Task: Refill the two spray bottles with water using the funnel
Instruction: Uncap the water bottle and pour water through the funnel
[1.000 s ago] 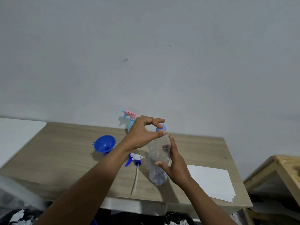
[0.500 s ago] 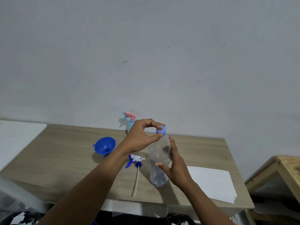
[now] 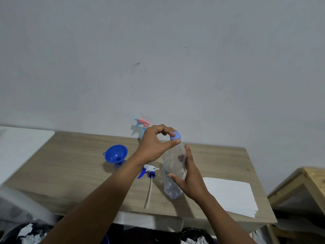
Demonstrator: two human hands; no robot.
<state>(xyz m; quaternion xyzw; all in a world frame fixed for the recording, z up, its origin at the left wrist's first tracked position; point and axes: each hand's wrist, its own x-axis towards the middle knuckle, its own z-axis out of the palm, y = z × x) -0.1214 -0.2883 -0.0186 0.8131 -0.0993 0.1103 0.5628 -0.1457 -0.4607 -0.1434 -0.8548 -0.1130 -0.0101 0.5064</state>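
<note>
Two bare hands work a clear plastic bottle (image 3: 173, 164) over the middle of a wooden table (image 3: 79, 164): the right hand (image 3: 190, 178) wraps its thumb and fingers round the bottle's side, while the left hand (image 3: 154, 145) pinches the blue cap (image 3: 175, 135) at the top between thumb and curled forefinger. The bottle stands nearly upright, long axis vertical, neck up and leaning slightly away; whether its base touches the table cannot be told, nor whether the cap is screwed on. One blue funnel (image 3: 116, 153) sits mouth-up to the left, its stem in something too blurred to make out. One loose spray head (image 3: 149, 170), white and blue, lies just left of the bottle, its tube (image 3: 149, 192) running towards the near edge. One spray bottle (image 3: 143, 123) with a pink and blue trigger stands by the wall, its body mostly hidden behind the left hand. Sheets of white paper (image 3: 230, 194) lie at the right.
</note>
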